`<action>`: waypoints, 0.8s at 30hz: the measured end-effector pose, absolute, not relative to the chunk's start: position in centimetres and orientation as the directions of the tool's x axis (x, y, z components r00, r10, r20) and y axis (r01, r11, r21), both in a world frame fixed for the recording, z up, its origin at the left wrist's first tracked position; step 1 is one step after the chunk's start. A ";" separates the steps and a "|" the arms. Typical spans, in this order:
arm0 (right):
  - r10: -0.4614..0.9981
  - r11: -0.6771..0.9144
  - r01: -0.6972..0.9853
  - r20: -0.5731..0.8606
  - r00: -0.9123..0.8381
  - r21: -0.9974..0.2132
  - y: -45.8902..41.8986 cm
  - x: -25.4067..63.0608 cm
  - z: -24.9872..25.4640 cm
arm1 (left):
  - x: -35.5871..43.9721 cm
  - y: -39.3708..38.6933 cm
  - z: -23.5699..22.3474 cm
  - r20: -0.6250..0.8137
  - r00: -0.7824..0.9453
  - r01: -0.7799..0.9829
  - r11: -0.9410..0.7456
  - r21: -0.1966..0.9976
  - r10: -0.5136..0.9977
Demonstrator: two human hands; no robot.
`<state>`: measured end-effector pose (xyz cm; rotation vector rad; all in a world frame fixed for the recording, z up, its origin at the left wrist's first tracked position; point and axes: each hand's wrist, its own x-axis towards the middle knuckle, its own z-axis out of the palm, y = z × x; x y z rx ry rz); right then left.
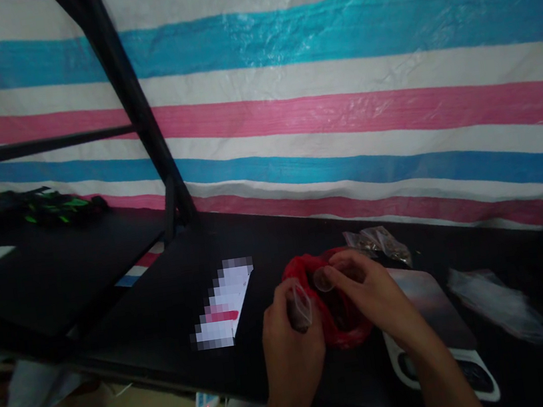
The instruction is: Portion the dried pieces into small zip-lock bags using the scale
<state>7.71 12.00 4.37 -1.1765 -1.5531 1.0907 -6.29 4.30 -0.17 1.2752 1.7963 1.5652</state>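
My left hand [286,346] is closed around a small clear plastic bag [299,306] with dark contents, held just above the black table [163,293]. My right hand [369,291] pinches a small round pale piece [323,280] at its fingertips, over a red plastic bag [342,328] that lies open on the table. The red bag's inside is dark and I cannot make out what it holds.
A small digital scale [439,315] sits under my right wrist. A clear bag of small parts [378,242] lies behind the red bag, a pile of empty clear bags [498,303] to the right. A white paper slip [225,302] lies left. A black frame post [138,114] rises from the table.
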 end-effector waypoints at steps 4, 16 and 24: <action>0.968 0.194 0.084 0.177 -0.180 -0.977 10.2 6.7 6.2 | -6.4 4.6 -0.6 0.331 -0.448 0.485 -0.085 0.870 0.830; 0.905 0.396 0.371 0.288 -0.314 -0.840 7.3 5.2 7.8 | -7.0 4.8 -0.7 0.496 -0.417 0.651 -0.131 0.748 0.761; 0.888 0.454 0.449 0.346 -0.304 -0.769 6.4 4.5 7.9 | -6.4 4.8 -1.0 0.538 -0.413 0.660 -0.166 0.733 0.735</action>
